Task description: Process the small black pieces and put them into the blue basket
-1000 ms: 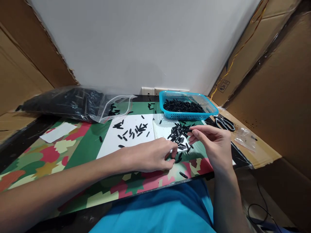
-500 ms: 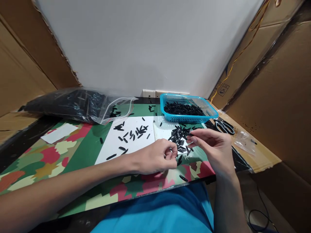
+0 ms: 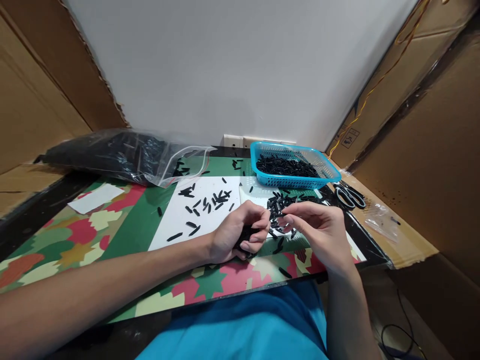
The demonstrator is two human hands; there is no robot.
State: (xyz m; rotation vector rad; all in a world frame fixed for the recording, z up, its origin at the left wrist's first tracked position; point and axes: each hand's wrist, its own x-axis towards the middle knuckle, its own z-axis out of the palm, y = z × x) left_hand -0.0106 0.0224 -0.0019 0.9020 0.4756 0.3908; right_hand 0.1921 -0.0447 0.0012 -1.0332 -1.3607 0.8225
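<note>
Landmark: a white sheet (image 3: 180,220) is laid on the camouflage-patterned table cover (image 3: 75,240); all places below are given from it.
Scattered parts: small black pieces (image 3: 208,202) are strewn across the sheet, several lying singly near its near-left corner.
Pile: a denser heap of black pieces (image 3: 279,202) is seen just right of the sheet, on a second white paper (image 3: 258,200).
Obstruction: the heap is partly covered by both hands — its near edge cannot be made out.
Scissors: black-handled scissors (image 3: 349,195) are laid well right of the sheet, on brown cardboard.
Paper scrap: a small white scrap (image 3: 96,198) is seen well left of the sheet.
Left hand: the left hand (image 3: 240,232) is raised at the sheet's near-right corner, fingers curled in around a clutch of black pieces held in the palm.
Right hand: the right hand (image 3: 317,232) is held further right, thumb and forefinger pinched on one black piece (image 3: 279,216) — the tips almost touch the left hand's.
Basket: a blue basket (image 3: 330,172), behind and right of the sheet, is filled with a layer of black pieces.
Bag: a clear zip bag (image 3: 120,157), behind and left of the sheet, is packed dark with the same pieces, its mouth open toward the sheet.
</note>
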